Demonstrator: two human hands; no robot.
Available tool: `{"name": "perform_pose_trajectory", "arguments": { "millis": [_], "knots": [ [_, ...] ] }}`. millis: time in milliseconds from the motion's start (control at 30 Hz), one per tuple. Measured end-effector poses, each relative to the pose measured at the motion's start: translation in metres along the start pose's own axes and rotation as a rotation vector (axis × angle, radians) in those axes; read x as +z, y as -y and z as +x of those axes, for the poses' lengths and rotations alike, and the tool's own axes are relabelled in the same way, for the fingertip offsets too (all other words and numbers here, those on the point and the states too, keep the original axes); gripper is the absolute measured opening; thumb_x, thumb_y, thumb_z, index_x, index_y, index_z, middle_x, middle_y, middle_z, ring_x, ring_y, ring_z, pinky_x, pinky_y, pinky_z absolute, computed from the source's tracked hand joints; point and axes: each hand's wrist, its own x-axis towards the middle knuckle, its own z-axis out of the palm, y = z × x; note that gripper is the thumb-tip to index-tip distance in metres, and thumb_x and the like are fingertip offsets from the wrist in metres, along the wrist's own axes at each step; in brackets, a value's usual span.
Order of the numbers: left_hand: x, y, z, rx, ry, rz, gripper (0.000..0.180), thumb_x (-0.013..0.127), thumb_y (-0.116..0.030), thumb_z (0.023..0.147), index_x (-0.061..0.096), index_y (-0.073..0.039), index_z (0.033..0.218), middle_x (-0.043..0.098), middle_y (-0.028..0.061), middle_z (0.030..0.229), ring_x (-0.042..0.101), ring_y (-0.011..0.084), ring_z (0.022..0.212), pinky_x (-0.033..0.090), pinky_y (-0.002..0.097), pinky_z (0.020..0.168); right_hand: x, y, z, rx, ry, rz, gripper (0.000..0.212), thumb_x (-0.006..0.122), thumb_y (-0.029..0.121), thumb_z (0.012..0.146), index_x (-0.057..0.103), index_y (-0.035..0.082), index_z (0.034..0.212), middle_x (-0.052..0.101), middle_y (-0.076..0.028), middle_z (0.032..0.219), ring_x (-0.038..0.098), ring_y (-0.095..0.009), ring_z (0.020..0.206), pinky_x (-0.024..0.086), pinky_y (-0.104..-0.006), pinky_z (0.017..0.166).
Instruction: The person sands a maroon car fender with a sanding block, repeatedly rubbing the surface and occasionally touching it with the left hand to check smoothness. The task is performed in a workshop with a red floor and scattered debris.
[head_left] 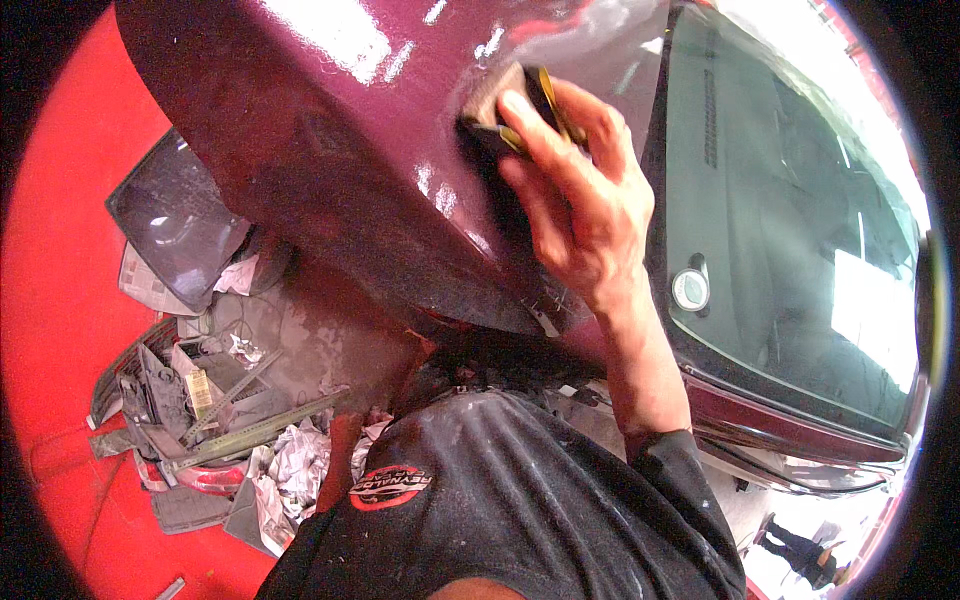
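Note:
My right hand grips a small sanding block, tan on one face with dark and yellow edges. Fingers and thumb are wrapped round it, and they hide part of it. The block rests against a maroon car body panel, near a dull greyish patch in the paint. Bright reflections lie on the panel around the hand. My left hand does not show.
Right of my arm is a car window bearing a round sticker. At lower left, removed car parts, crumpled paper and a dark panel lie by a red surface. Another person appears far off at lower right.

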Motion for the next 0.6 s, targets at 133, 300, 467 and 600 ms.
{"name": "perform_pose_trajectory", "arguments": {
  "millis": [133, 300, 467, 600],
  "knots": [
    [0.001, -0.015, 0.019, -0.037, -0.028, -0.036, 0.013, 0.064, -0.022, 0.086, 0.072, -0.011, 0.087, 0.070, 0.0132, 0.081, 0.069, 0.0342, 0.071, 0.055, 0.0492, 0.064, 0.001, 0.009, -0.020, -0.003, 0.009, 0.013, 0.053, 0.080, 0.008, 0.084, 0.068, 0.015, 0.134, 0.061, -0.021, 0.132, 0.061, -0.038, 0.113, 0.051, -0.0446, 0.096],
    [-0.022, -0.021, 0.033, -0.278, 0.038, -0.321, 0.022, 0.065, -0.026, 0.091, 0.072, -0.005, 0.086, 0.072, 0.0193, 0.086, 0.071, 0.0389, 0.081, 0.056, 0.0517, 0.074, 0.006, 0.013, 0.006, 0.060, -0.041, -0.037, 0.048, 0.078, 0.006, 0.086, 0.069, 0.013, 0.132, 0.063, -0.020, 0.128, 0.065, -0.035, 0.112, 0.053, -0.0417, 0.095],
    [-0.014, -0.013, 0.044, -0.304, -0.159, -0.571, 0.029, 0.065, -0.029, 0.092, 0.072, -0.001, 0.091, 0.070, 0.0242, 0.089, 0.070, 0.0427, 0.085, 0.054, 0.0513, 0.077, 0.004, 0.030, -0.015, 0.080, -0.049, -0.065, 0.043, 0.076, 0.002, 0.088, 0.072, 0.011, 0.130, 0.065, -0.019, 0.126, 0.069, -0.032, 0.111, 0.056, -0.0372, 0.093],
    [-0.020, -0.011, 0.039, -0.329, 0.033, -0.489, 0.030, 0.064, -0.030, 0.093, 0.074, -0.003, 0.100, 0.071, 0.0257, 0.094, 0.070, 0.0441, 0.089, 0.055, 0.0490, 0.082, 0.011, 0.025, 0.006, 0.115, -0.094, -0.051, 0.044, 0.077, 0.005, 0.088, 0.071, 0.010, 0.131, 0.064, -0.020, 0.125, 0.067, -0.034, 0.110, 0.054, -0.0400, 0.093]
  ]
}}
